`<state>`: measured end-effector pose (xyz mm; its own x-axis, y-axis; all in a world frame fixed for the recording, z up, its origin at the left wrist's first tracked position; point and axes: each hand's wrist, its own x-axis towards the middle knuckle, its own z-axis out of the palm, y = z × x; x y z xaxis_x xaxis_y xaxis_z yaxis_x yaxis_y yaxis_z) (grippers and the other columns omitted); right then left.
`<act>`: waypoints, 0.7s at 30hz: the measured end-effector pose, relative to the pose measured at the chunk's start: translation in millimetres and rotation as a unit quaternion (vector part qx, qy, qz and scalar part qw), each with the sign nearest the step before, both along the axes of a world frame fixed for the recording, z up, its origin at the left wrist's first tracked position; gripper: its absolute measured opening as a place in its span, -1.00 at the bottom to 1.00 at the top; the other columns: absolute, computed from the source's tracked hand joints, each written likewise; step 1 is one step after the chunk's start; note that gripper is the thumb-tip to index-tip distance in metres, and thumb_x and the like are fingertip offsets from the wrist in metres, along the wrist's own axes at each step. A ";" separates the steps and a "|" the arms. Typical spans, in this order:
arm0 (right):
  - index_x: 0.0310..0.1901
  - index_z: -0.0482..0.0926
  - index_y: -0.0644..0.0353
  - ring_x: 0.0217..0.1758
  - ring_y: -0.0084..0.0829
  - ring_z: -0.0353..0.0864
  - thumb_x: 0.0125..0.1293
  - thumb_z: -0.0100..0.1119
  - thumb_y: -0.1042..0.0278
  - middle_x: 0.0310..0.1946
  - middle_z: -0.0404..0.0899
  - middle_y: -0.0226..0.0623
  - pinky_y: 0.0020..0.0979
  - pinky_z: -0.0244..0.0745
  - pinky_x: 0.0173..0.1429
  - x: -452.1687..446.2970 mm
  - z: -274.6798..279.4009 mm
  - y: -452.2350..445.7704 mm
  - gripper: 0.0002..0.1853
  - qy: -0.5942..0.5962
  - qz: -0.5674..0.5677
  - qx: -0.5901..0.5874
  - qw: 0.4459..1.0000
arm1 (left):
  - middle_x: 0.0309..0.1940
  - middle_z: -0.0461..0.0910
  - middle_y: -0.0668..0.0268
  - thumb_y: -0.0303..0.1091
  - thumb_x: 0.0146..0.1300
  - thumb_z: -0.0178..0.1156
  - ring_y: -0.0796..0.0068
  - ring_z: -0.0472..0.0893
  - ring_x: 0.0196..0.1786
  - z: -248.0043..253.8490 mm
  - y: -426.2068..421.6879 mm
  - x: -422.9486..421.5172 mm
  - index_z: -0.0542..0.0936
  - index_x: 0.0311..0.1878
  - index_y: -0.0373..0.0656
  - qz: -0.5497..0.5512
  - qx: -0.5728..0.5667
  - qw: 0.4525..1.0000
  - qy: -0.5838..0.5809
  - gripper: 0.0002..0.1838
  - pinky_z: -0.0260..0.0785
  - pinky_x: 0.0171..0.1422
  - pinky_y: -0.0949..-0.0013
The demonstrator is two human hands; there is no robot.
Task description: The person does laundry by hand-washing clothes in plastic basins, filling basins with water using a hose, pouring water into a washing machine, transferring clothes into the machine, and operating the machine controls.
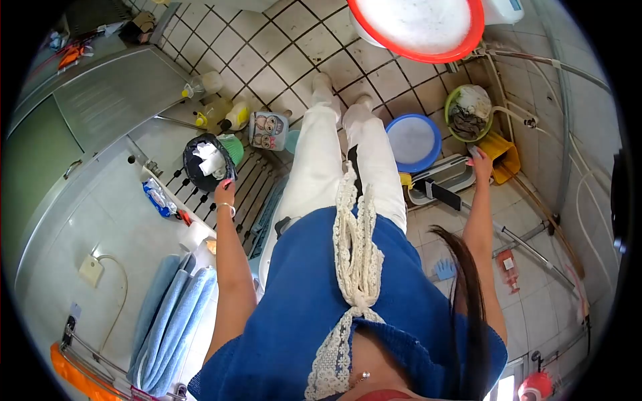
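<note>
Left hand (225, 192): at near edge of black-bagged bin (192, 172), scene left; grip cannot be told | Bin: crumpled white pieces (211, 160) inside | Right hand (480, 164): scene right, beside yellow container (507, 155); small pale item (474, 152) at fingertips, whether grasped cannot tell | Green basin (449, 115) with cloths (470, 115): just farther; blue basin (414, 168): to its left

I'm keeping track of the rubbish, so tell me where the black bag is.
In the head view, the black bag is left of centre beside a green item, with the left hand at its lower right edge.
</note>
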<state>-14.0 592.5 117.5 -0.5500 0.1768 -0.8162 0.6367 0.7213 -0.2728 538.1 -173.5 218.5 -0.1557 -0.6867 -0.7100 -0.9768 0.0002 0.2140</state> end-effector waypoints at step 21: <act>0.13 0.48 0.33 -0.41 -0.38 0.65 0.03 0.28 0.49 -0.17 0.63 -0.12 -0.36 0.53 -0.40 74.6 2.7 -128.0 -0.46 0.035 -0.253 -0.123 0.959 | -0.24 0.69 0.25 -0.19 0.14 0.29 0.34 0.64 -0.18 -52.8 -149.6 -189.1 0.66 -0.11 -0.14 -0.080 -0.185 0.979 0.038 -0.70 0.42 0.05 0.32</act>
